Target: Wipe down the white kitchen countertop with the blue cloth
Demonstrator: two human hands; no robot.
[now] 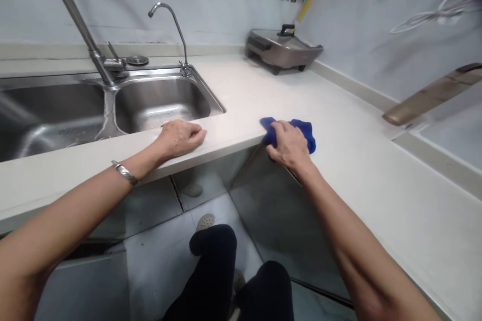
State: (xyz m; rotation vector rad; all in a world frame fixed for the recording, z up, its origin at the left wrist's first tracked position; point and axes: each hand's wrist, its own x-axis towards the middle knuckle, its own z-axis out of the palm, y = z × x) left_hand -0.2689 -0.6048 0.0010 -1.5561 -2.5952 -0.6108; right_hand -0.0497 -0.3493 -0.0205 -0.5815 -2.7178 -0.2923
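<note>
A blue cloth (307, 133) lies bunched on the white countertop (241, 95) at its inner corner. My right hand (289, 145) presses on it from above, fingers curled over the fabric and thumb at the counter's front edge. My left hand (181, 138) rests closed on the front strip of the counter, just before the right sink basin (161, 100). Its fingers are curled in, and nothing shows in them. Water drops glisten on the back of that hand, and a silver bracelet (125, 172) circles the wrist.
A lidded electric pan (282, 50) stands in the back corner. The large faucet (81, 25) and a slim curved tap (175, 22) rise behind the double sink. From the right wall juts a long brownish object (433, 95); loose wires (437, 15) hang above. Cabinet doors lie below the counter.
</note>
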